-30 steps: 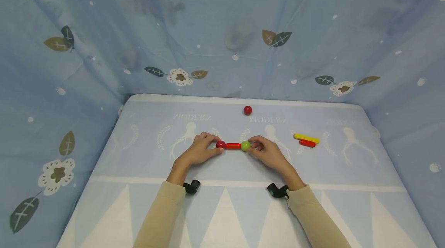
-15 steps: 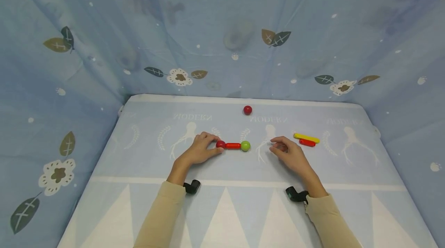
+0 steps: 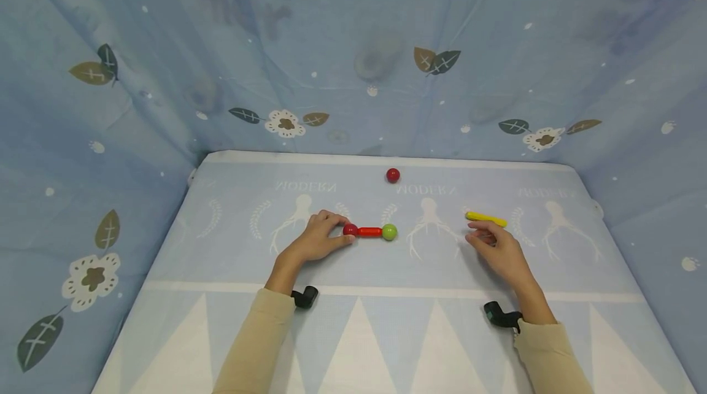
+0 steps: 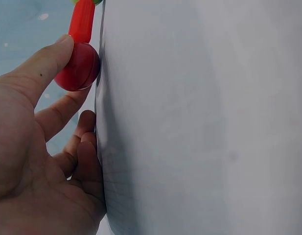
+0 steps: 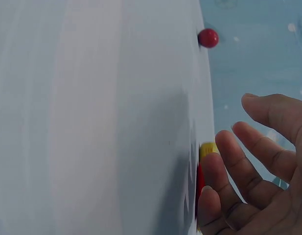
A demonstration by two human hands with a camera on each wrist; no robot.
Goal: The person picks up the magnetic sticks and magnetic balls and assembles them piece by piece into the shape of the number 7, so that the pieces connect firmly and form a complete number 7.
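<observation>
On the table, a red ball [image 3: 350,230], a short red rod [image 3: 370,232] and a green ball [image 3: 389,232] lie joined in a row. My left hand [image 3: 319,239] pinches the red ball between thumb and finger, as the left wrist view also shows. Off to the right, my right hand [image 3: 499,253] holds nothing, its fingers loosely bent. Just beyond its fingertips lies a yellow rod [image 3: 485,218]. A second red rod [image 5: 200,188] beside the yellow one shows in the right wrist view, partly behind the fingers; the hand hides it from the head view.
Another red ball [image 3: 393,175] sits near the table's back edge. Blue patterned cloth [image 3: 353,62] hangs behind and at both sides of the table [image 3: 353,265]. A black wrist camera [image 3: 501,315] sticks out from the right wrist.
My right hand has let go of the green ball and moved right, up to the yellow and red rods. My left hand has stayed in place on the red ball.
</observation>
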